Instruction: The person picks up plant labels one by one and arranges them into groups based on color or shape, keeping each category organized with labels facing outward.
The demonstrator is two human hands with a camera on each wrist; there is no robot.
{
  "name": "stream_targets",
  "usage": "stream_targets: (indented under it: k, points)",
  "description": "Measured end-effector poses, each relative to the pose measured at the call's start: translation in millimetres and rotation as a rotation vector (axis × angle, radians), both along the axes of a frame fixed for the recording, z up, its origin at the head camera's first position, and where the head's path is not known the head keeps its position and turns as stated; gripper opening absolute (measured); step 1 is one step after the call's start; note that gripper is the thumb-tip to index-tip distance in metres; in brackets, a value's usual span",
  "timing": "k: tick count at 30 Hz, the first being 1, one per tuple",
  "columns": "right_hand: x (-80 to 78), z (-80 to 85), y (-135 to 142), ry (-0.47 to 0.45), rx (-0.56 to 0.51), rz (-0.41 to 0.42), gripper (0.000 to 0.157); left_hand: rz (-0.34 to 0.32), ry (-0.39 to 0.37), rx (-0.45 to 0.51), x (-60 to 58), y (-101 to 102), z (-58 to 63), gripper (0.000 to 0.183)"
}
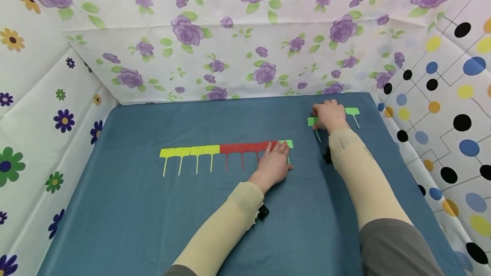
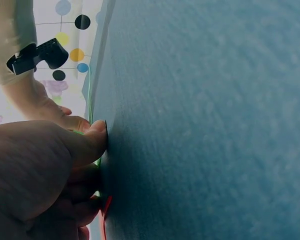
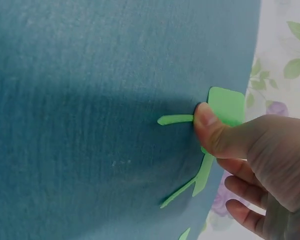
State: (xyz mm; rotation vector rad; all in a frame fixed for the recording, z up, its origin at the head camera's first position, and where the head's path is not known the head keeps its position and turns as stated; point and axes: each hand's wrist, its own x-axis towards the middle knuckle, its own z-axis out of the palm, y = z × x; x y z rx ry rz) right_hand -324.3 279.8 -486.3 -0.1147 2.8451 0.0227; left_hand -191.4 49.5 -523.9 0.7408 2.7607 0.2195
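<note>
A row of T-shaped plant labels lies across the blue cloth, with yellow labels (image 1: 189, 151) at its left and red labels (image 1: 238, 147) further right. At its right end is a green label (image 1: 285, 143). My left hand (image 1: 272, 163) rests over this end, fingers touching the red and green labels, which it partly covers. Further back on the right, my right hand (image 1: 330, 116) pinches another green label (image 3: 227, 102), its thumb over the label near the stem. Below that in the right wrist view lies a second green label (image 3: 203, 175), partly behind the fingers.
One green label (image 1: 352, 111) lies just right of my right hand, near the cloth's back corner. The blue cloth (image 1: 126, 203) covers the table. Floral sheeting (image 1: 230, 63) stands along the back, and dotted sheeting (image 1: 441, 110) rises on the right.
</note>
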Motion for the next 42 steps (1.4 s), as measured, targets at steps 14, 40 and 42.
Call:
stream_targets:
  k: [14,40,42]
  points:
    - [5.9,11.8,19.4,0.023,-0.168,0.022,0.023,-0.01,0.002,0.004,-1.4,-0.4,-1.4,0.071]
    - [26.8,18.3,24.7,-0.365,-0.583,0.167,0.028,-0.003,0.01,-0.006,-0.4,0.9,-0.7,0.071]
    - [28.1,15.4,20.3,-0.357,-0.561,0.173,0.026,0.0,0.015,-0.003,0.0,1.3,-0.6,0.07]
